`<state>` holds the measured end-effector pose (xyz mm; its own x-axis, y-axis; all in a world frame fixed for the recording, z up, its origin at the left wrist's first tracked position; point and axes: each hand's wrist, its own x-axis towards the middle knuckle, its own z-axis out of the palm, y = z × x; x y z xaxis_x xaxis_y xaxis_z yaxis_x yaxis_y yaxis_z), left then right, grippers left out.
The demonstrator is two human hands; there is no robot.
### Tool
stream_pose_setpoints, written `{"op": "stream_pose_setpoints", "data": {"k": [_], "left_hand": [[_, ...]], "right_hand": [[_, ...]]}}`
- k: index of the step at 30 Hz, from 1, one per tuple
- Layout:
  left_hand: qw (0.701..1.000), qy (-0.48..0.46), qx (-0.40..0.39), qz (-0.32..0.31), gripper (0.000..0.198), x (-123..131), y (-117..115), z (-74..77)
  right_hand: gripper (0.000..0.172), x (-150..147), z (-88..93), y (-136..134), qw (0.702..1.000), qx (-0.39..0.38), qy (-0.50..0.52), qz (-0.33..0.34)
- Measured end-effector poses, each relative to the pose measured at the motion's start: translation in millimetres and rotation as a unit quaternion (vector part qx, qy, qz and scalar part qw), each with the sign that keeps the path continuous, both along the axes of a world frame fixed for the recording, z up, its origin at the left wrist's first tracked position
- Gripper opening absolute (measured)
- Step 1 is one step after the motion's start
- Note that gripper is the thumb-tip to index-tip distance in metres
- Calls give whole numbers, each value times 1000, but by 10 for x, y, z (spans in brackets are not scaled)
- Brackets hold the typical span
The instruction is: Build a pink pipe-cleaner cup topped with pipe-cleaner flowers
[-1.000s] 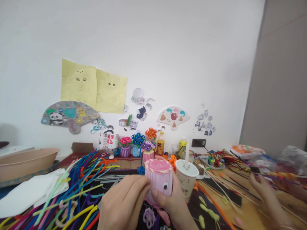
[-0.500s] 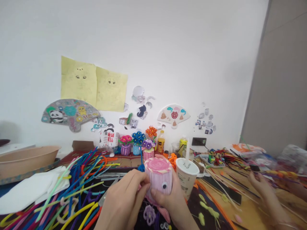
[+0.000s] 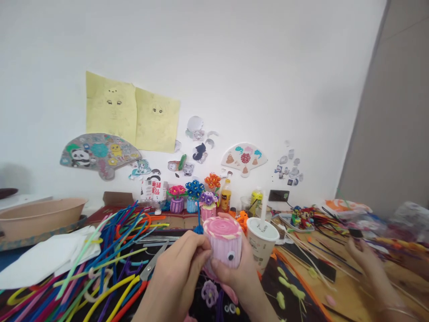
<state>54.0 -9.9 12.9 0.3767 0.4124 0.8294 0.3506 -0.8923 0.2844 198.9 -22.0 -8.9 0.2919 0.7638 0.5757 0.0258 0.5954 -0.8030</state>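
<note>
A pink cylinder craft (image 3: 224,241) wound from pipe cleaners, with a spiral top and one googly eye, is held up in front of me. My left hand (image 3: 174,279) pinches its left side. My right hand (image 3: 239,273) wraps round its right side and base, thumb just under the eye. Below it on the dark mat lie a purple pipe-cleaner flower (image 3: 209,293) and loose googly eyes (image 3: 229,308).
A heap of coloured pipe cleaners (image 3: 100,259) and scissors (image 3: 150,266) lie at left. A paper cup with a straw (image 3: 261,239) stands right of the craft. Small flower pots (image 3: 192,201) line the wall. Another person's hand (image 3: 367,264) rests at right among sticks.
The view has tilted down slightly. Both hands keep hold of the pink craft, which sits a little lower in view; my left fingers have shifted on its side.
</note>
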Motion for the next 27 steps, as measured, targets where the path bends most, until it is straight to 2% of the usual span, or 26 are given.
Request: {"op": "stream_pose_setpoints", "data": {"k": [8, 12, 18, 27], "left_hand": [[995, -2, -91, 26, 16, 39, 15, -25], [990, -24, -136, 18, 15, 55, 4, -17], [979, -47, -200, -8, 16, 82, -21, -19], [934, -113, -329, -84, 25, 112, -14, -30]], "right_hand": [[67, -62, -107, 62, 998, 52, 28, 2], [70, -104, -59, 46, 994, 63, -21, -83], [70, -132, -20, 3, 973, 70, -93, -202], [68, -142, -45, -47, 918, 119, -191, -327]]}}
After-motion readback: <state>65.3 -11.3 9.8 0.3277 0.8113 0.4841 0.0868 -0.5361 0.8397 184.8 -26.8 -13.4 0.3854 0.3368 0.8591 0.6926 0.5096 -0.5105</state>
